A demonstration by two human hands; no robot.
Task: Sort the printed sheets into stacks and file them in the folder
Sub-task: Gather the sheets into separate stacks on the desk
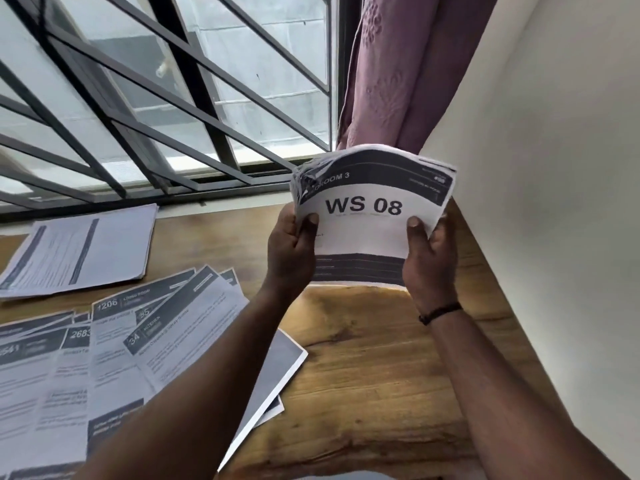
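Note:
Both hands hold up a bundle of printed sheets (372, 209) above the wooden table; its top page reads "WS 08" under a dark header. My left hand (292, 251) grips the bundle's left edge, thumb on the front. At the right edge, my right hand (429, 258) grips it the same way. The sheets bow upward and their top corners are ruffled. A neat stack of sheets (83, 251) lies at the table's far left. Several loose sheets (114, 351) are fanned out at the near left, partly under my left forearm. No folder is in view.
The wooden table (374, 375) runs along a white wall (554, 202) on the right. A barred window (156, 91) stands behind the table, with a purple curtain (398, 71) in the corner. My right wrist wears a dark bracelet (438, 313).

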